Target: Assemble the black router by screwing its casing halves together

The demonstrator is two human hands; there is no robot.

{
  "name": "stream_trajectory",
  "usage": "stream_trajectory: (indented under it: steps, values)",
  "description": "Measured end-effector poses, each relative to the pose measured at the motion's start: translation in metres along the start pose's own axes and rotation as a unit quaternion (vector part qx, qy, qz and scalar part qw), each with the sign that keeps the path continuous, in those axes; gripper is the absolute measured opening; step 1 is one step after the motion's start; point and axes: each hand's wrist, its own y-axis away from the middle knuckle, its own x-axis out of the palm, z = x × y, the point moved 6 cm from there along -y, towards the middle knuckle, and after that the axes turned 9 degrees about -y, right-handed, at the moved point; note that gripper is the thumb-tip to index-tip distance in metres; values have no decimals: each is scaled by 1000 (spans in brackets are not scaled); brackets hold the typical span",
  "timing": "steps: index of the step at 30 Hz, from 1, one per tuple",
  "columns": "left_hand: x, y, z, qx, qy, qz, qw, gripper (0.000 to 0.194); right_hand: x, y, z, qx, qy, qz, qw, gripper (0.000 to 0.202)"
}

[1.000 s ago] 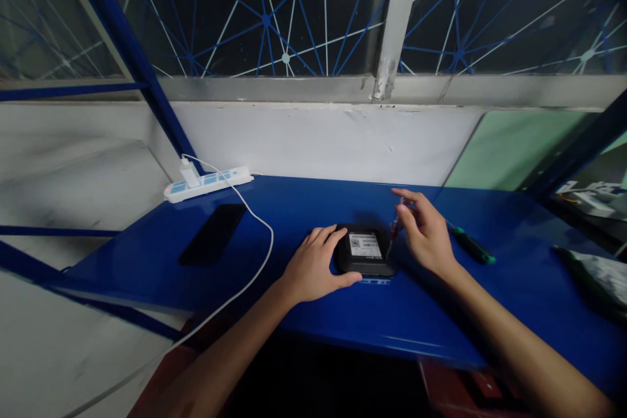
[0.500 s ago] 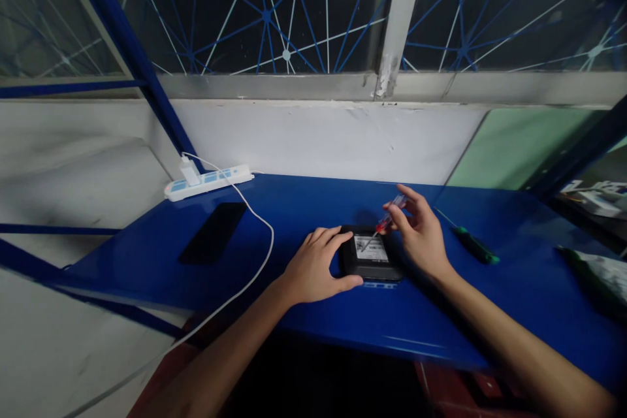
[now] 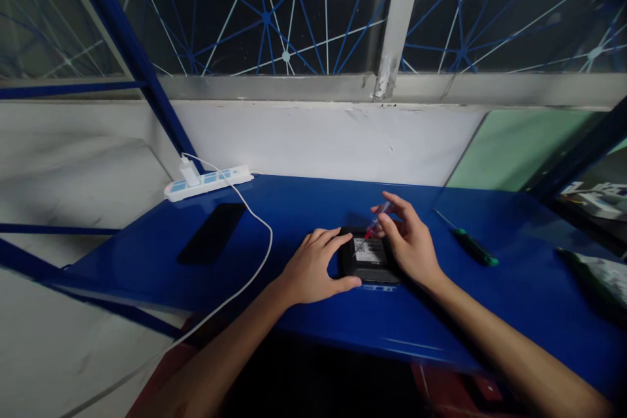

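Observation:
A small black box-shaped device (image 3: 375, 272) with a white printed label (image 3: 371, 251) lies flat on the blue table. My left hand (image 3: 313, 268) grips its left side, fingertips at the far left corner and thumb along the near edge. Between the fingers and thumb of my right hand (image 3: 411, 241) is a screwdriver (image 3: 376, 225) with a clear handle and a red collar. It slants down to the left, its thin tip at the label's left side. Whether the tip touches the surface I cannot tell.
A green-handled screwdriver (image 3: 473, 246) lies to the right, and a partly shown bag-like item (image 3: 600, 274) sits beyond it. On the left are a black phone-like slab (image 3: 211, 233), a white power strip (image 3: 208, 183) and a white cable (image 3: 264, 261) crossing the blue table (image 3: 313, 199).
My right hand has moved the screwdriver a little to the left and its tip now points nearer the label's left edge. My left hand stays on the device.

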Motion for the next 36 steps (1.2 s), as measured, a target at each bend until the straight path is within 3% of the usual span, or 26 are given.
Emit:
stream_trajectory:
  steps: [7,15,22,30,36]
  values:
    - [-2,0,-2,-1,-4,-4,1000,76,-2,-4,3,29,-71,-6,997,45]
    - [-2,0,-3,3,-7,-13,1000,73,-6,-5,14,-1,-13,-25,1000,33]
    - [-2,1,-3,0,-5,-8,1000,73,-3,-4,8,27,-68,-3,997,42]
    - [0,2,0,3,-4,-7,1000,74,-9,-6,10,9,7,-30,1000,32]
    - [1,1,0,1,-5,-9,1000,76,-5,-4,3,47,-45,8,998,45]
